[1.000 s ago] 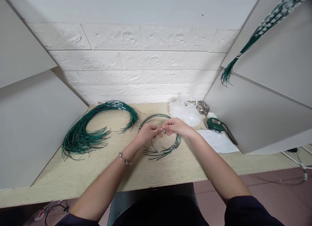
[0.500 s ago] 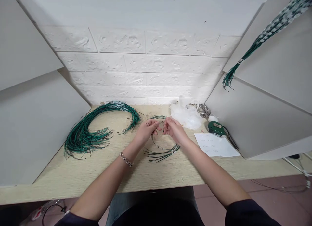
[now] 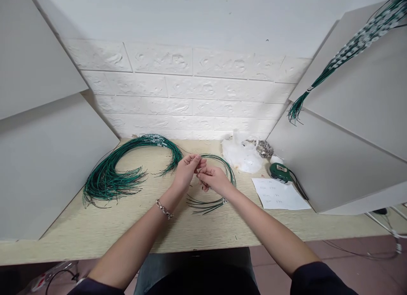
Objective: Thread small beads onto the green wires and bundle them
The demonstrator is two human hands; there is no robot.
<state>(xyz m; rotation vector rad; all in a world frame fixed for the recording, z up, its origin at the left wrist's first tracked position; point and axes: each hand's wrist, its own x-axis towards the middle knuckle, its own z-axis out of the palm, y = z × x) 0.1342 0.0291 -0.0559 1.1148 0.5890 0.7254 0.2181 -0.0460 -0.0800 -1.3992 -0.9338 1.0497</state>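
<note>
My left hand (image 3: pixel 186 169) and my right hand (image 3: pixel 213 179) meet fingertip to fingertip over a small coil of green wires (image 3: pixel 219 189) on the wooden desk (image 3: pixel 203 227). Both hands are pinched closed on a thin green wire from that coil, at its upper left. A chain bracelet (image 3: pixel 164 209) sits on my left wrist. A large curved bundle of green wires (image 3: pixel 117 174) lies to the left of my hands.
A clear plastic bag (image 3: pixel 241 153) with small metal parts sits at the back right. Beside it lie a green tape dispenser (image 3: pixel 279 172) and a white paper sheet (image 3: pixel 280 194). Grey panels flank the desk; a beaded green wire bundle (image 3: pixel 337 57) hangs on the right panel.
My right hand has moved left and down to meet the left hand closely. The view has shifted slightly, and the small coil now shows behind the hands.
</note>
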